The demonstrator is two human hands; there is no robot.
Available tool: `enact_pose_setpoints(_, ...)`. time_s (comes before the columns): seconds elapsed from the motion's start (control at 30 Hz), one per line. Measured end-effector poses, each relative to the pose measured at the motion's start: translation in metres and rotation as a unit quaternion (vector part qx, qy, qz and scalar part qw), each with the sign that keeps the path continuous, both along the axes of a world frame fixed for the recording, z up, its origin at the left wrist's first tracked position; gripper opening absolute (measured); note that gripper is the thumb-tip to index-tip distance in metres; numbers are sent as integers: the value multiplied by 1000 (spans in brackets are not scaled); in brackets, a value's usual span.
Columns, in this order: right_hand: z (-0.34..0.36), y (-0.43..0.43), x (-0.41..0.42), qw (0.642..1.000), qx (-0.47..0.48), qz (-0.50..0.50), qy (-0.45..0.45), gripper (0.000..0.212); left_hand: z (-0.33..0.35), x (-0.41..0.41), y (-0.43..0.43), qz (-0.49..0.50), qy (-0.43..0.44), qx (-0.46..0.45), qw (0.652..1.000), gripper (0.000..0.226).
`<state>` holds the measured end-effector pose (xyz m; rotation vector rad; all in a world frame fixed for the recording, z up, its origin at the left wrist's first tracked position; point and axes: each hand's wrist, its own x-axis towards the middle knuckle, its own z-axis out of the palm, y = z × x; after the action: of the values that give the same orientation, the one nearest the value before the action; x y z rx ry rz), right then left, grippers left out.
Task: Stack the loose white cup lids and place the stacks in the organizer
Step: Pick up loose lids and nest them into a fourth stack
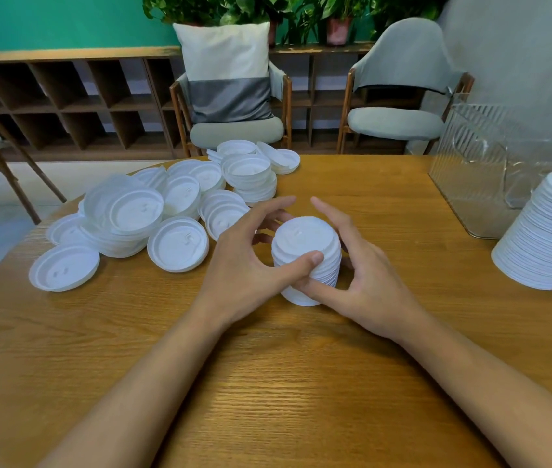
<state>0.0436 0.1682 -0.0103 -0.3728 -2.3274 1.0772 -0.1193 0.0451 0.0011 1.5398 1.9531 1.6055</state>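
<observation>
Head view: left hand (246, 265) and right hand (366, 278) both curl round a short stack of lids (303, 241) standing upright on the wooden table (301, 383), loose lids (173, 244) heaped to its left, clear organizer (477, 184) and a taller stack (548, 231) well apart at right.
</observation>
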Motion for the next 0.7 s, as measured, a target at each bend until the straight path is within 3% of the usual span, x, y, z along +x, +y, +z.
enact_pose_setpoints(0.5, -3, 2, 3, 999, 28, -9, -14, 85, 0, -3, -5, -63, -24, -60, 996, 68)
enact_pose_setpoints(0.6, -5, 3, 2, 999, 39, -21, -11, 83, 0, -7, -8, -62, 19, -68, 996, 63)
enact_pose_setpoints(0.7, -6, 7, 3, 997, 50, -52, -16, 84, -4, -16, -11, 3, 109, -61, 992, 48)
